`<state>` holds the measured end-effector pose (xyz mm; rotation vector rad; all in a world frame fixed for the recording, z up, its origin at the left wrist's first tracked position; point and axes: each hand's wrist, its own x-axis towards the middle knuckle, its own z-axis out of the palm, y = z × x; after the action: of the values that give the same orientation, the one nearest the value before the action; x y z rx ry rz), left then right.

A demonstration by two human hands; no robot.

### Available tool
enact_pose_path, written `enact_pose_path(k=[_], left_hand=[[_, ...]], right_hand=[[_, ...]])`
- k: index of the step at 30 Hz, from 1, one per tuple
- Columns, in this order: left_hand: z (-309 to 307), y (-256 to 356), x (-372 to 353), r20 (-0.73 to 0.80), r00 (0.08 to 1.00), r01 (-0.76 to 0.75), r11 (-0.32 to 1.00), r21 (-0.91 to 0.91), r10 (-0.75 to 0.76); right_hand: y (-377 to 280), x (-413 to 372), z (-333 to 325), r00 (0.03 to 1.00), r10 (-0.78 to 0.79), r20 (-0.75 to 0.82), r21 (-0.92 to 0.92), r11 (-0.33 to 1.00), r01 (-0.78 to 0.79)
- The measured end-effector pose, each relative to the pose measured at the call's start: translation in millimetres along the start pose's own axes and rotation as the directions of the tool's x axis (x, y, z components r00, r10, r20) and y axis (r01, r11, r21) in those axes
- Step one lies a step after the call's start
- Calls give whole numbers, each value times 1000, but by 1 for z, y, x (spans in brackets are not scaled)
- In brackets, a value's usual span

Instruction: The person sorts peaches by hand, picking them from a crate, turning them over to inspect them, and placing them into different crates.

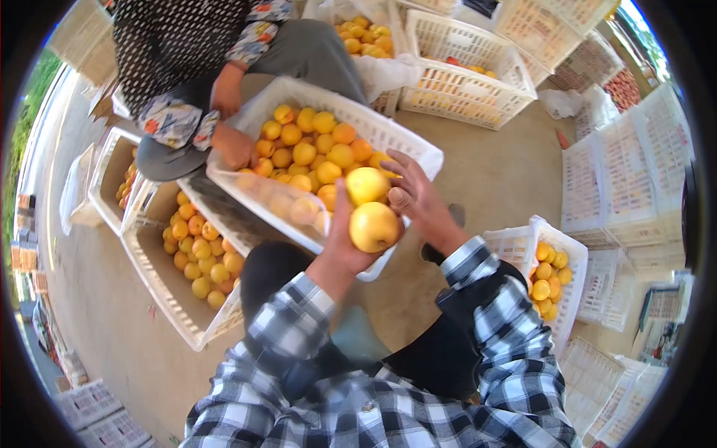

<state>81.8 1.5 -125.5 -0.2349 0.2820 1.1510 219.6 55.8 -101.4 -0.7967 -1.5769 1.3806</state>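
Note:
My left hand (pixel 343 243) is cupped palm up around a large, round yellow fruit (pixel 373 227), with its thumb pointing up along the side. Just above it, a second yellow fruit (pixel 367 186) sits between my left thumb and my right hand (pixel 422 198). The curved fingers and thumb of my right hand meet that upper fruit at its right edge. Both hands are over the near end of a white plastic crate (pixel 407 142) filled with yellow-orange fruit (pixel 304 153). Clear plastic film lines the crate's near side.
Opposite me sits a person whose hands (pixel 233 145) are at the crate's left end. A white crate of fruit (pixel 196 313) stands at left, another (pixel 569 299) at right. More crates (pixel 467 93) stand behind, and stacked crates (pixel 627 168) line the right side.

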Motion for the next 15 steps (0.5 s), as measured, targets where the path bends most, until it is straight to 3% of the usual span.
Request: enact_pose_path(k=[1, 2, 4, 5, 6, 8, 9, 10, 11, 12, 13, 14, 15], left_hand=[[-12, -1, 3, 43, 999, 0, 996, 93, -4], [-13, -4, -2, -140, 990, 42, 976, 215, -11], [-11, -14, -24, -266, 964, 103, 934, 343, -8], [-26, -14, -29, -172, 985, 61, 934, 351, 0], [-25, -10, -50, -91, 990, 123, 969, 216, -105], [-29, 6, -87, 24, 965, 261, 965, -37, -260], [-26, 26, -116, 20, 967, 254, 963, -86, -253], [-34, 48, -143, 137, 973, 203, 972, -116, -186], [-50, 73, -168, 65, 998, 21, 1000, 12, -22], [-75, 100, -188, 86, 990, -103, 992, -75, 110], [-87, 124, -210, 94, 937, -345, 931, 118, 335], [-114, 154, -231, -13, 892, -424, 845, 325, 453], [-131, 172, -248, -171, 824, -473, 823, 314, 539]], right_hand=[[-4, 6, -5, 986, 103, 135, -141, 987, -84], [-5, 9, -2, 940, 208, 269, -278, 952, -131], [-1, 6, 10, 893, 270, 359, -417, 903, -106], [2, 3, 17, 865, 370, 339, -329, 908, -259], [4, -4, 22, 821, 472, 319, -242, 879, -411], [5, -14, 32, 782, 546, 300, 124, 791, -600], [7, -17, 32, 773, 561, 297, 211, 751, -626], [9, -17, 29, 763, 578, 288, 292, 706, -645], [12, -17, 26, 758, 611, 231, 299, 696, -652], [14, -15, 24, 760, 627, 170, 322, 694, -644], [17, -13, 20, 767, 621, 159, 329, 700, -634], [19, -13, 17, 771, 619, 147, 334, 703, -628], [20, -12, 13, 758, 635, 148, 327, 692, -643]])
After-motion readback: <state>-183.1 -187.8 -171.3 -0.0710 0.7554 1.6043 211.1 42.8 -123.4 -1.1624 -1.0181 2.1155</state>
